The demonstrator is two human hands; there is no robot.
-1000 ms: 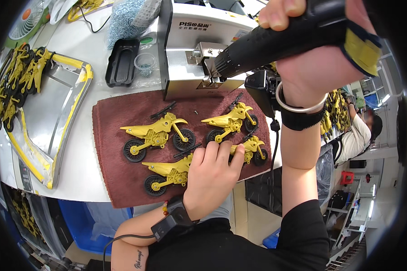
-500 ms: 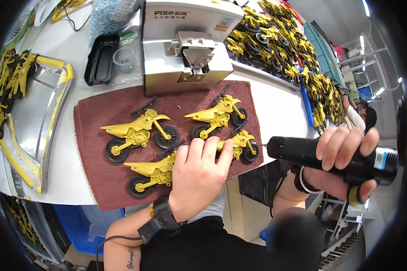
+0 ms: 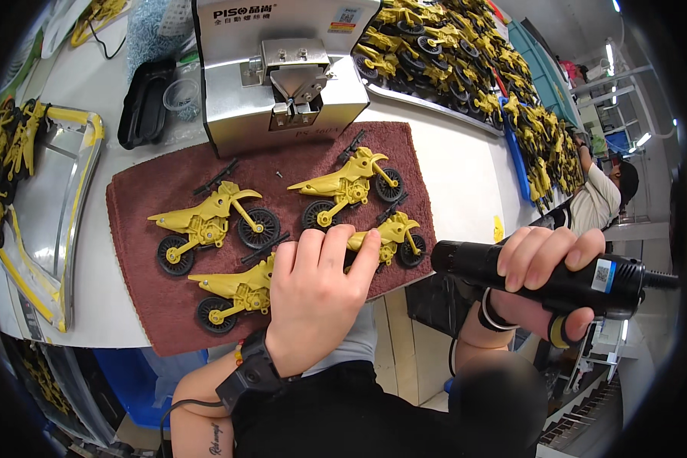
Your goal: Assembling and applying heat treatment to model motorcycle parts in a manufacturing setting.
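My right hand point(image 3: 542, 259) is wrapped round a black electric screwdriver point(image 3: 466, 259). The tool lies nearly level, its front end beside the front wheel of the lower right yellow toy motorcycle point(image 3: 393, 233). My left hand point(image 3: 317, 286) rests over that toy's rear part, fingers bent onto it, hiding its back wheel. The same hand covers the front of the lower left toy motorcycle point(image 3: 233, 288). Two more toy motorcycles lie on their sides behind, one at upper left point(image 3: 206, 217) and one at upper right point(image 3: 347, 187). All have black wheels and handlebars.
A maroon towel point(image 3: 137, 198) lies under the toys, with a loose screw point(image 3: 279, 175) on it. Behind stands a metal screw-feeding machine point(image 3: 282, 126). Left are a black tray point(image 3: 143, 107) and a metal tray point(image 3: 69, 175). Piled toys point(image 3: 450, 65) fill the back right.
The whole view has shifted a little, moving the scene left. The screwdriver is slightly nearer the lower right toy's front wheel, and its rear cable now shows. My left hand keeps its place on the toys.
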